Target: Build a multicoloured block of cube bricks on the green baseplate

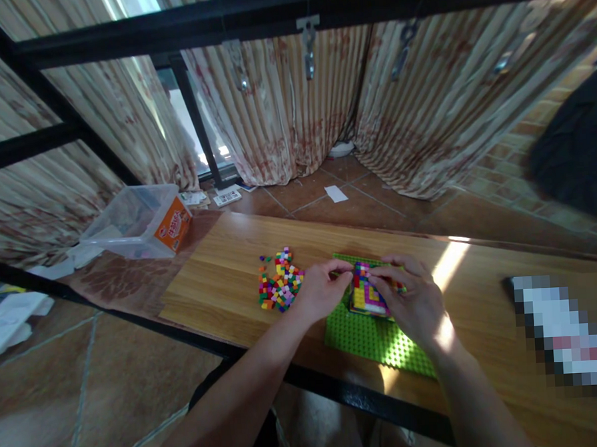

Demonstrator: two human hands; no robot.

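Note:
A green studded baseplate lies on the wooden table. On it stands a small multicoloured brick build in yellow, pink, purple and white. My left hand pinches at the build's top left edge, fingers closed; what it holds is too small to name. My right hand curls round the build's right side and grips it. A pile of several small loose coloured bricks lies just left of my left hand.
A clear plastic box with an orange label sits at the table's far left. Papers lie on the tiled floor at left. A blurred-out object rests at the table's right. Curtains and a black metal frame stand behind.

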